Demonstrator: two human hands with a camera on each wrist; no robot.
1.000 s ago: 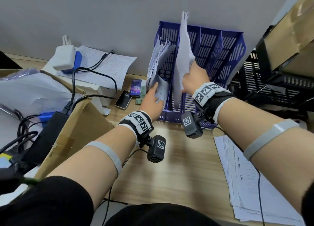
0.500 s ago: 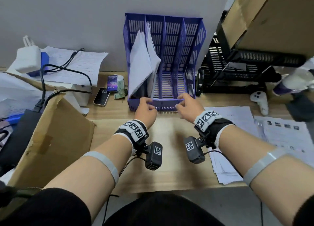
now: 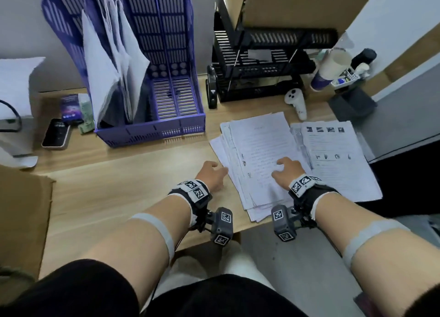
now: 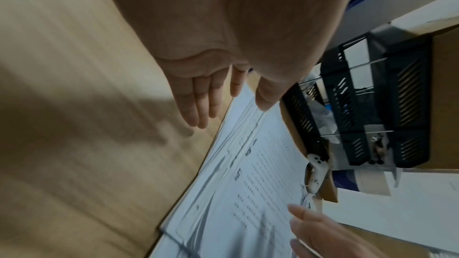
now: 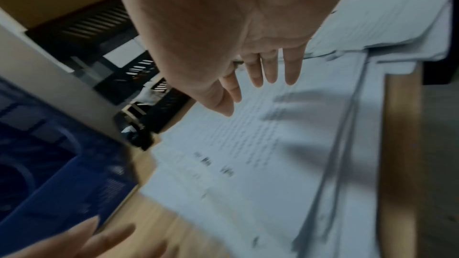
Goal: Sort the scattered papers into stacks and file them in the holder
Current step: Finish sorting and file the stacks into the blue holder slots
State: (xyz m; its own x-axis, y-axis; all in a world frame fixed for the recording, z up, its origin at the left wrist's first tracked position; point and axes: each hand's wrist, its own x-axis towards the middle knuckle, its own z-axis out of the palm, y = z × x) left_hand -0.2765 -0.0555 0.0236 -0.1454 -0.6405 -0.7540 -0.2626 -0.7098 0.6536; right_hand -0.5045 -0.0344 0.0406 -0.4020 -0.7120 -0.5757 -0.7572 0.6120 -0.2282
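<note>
Head view first, and the biggest thing on show is the wooden tabletop (image 3: 114, 192); on it, against the wall, stands the purple holder (image 3: 152, 83), upright, with sheets already leaning in its two left compartments and its right compartments bare; to its right sits a black wire rack (image 3: 262, 61); a phone (image 3: 56, 133) lies left of the holder.

Now the work itself; a loose stack of papers (image 3: 257, 150) lies flat near the front edge of the tabletop, its sheets fanned and uneven, some corners overhanging the edge; a second printed sheet (image 3: 338, 159) lies just beside it to the right, overlapped along one side.

Down to the hands; the right hand (image 3: 287, 171) rests on top of the stack, grip wide, fingers spread and nearly straight, holding nothing; the left hand (image 3: 210, 175) sits at the stack's left edge, grip equally wide, fingers straight along the tabletop, thumb just at the paper's margin; nothing is pinched yet.

My read is that the next stack is about to be gathered and squared; and here is the danger; the sheets are splayed, so a lift from one side could let the lower ones slide off the overhanging edge to the floor; the neighbouring sheet, tucked against the pile, may get dragged along and mixed in; and unsquared edges would likely snag on the holder's dividers or buckle on the way in.
</note>
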